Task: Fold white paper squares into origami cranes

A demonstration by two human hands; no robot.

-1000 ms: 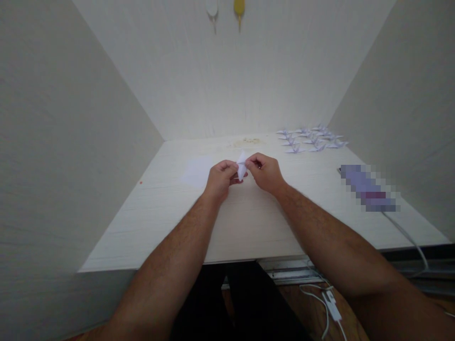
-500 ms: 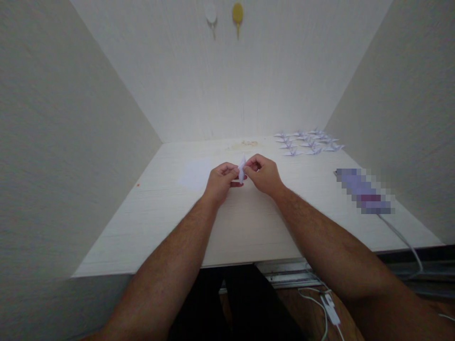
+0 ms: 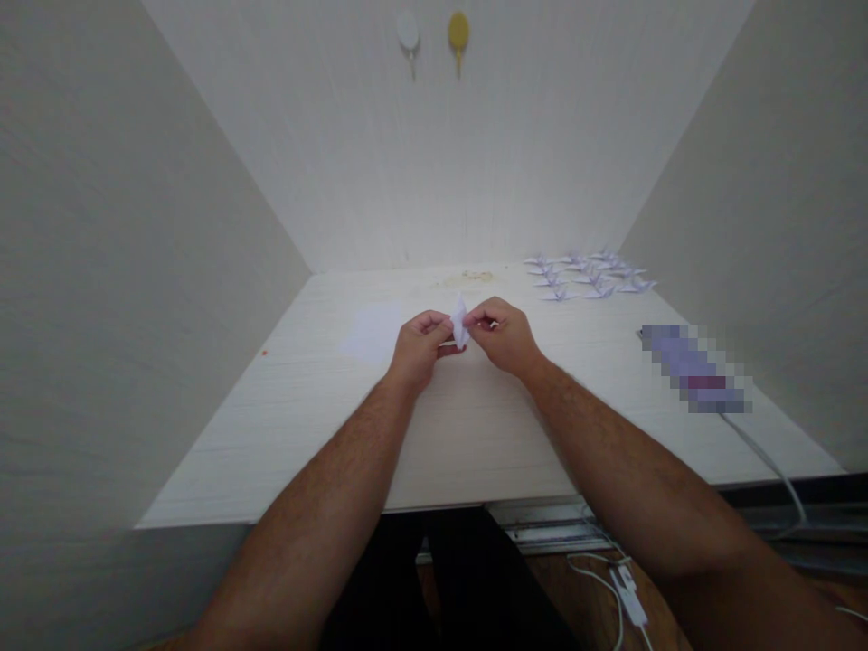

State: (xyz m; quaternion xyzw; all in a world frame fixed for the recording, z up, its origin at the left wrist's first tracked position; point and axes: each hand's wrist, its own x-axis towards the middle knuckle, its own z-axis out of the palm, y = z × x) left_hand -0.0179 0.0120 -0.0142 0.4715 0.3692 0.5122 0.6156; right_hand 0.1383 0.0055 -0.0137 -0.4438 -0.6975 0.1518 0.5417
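Looking down at the desk (image 3: 467,434), I see the left hand (image 3: 419,348) and right hand (image 3: 503,336), both nearly closed, pinching opposite sides of a small folded paper piece (image 3: 459,322) above the desk's middle, with white sheet paper (image 3: 370,331) lying leftward and origami cranes (image 3: 599,293) rowed far right.

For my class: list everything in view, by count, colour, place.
Table: one, white, centre
Folded paper: one, white, centre
Paper cranes: roughly twelve, white, table's far right
Flat paper: count unclear, white, table's left
Pixelated object: one, purplish, table's right
Cable: one, white, table's right
Speck: one, orange, table's left
Stain: one, brownish, table's back
Walls: three, greyish, around table
Hooks: two, white and yellow, back wall
Rails: several, greyish, under table
Floor: one, brown, below
Plug block: one, white, floor
Wires: several, white, floor
Trouser legs: two, black, below
Forearms: two, bare, foreground
Hands: two, bare, on folded paper
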